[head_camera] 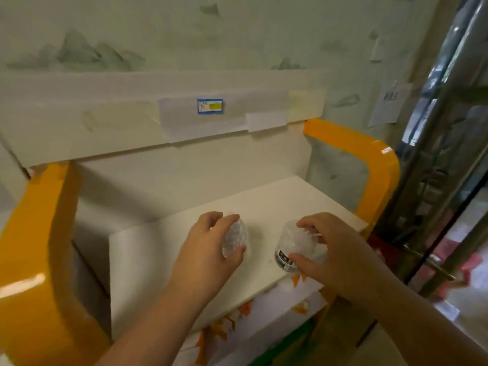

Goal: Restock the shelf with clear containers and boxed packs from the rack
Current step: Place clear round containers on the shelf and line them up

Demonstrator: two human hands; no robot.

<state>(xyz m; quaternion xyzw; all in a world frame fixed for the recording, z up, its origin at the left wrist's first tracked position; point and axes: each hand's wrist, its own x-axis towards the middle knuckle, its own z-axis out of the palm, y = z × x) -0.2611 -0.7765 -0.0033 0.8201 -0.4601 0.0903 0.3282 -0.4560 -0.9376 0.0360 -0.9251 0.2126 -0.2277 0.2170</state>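
My left hand (204,249) grips a clear plastic container (236,240) over the middle of the white shelf board (148,254). My right hand (332,249) holds a second clear container (289,248) with a dark label low on its side, near the board's front right part. Both containers are tilted and partly covered by my fingers. I cannot tell whether they touch the board. No boxed packs show in this view.
An upper white shelf (132,122) with a blue-framed price tag (210,106) overhangs the board. Orange side frames stand at the left (34,233) and right (380,167). A metal door frame (438,154) and handle are at the far right.
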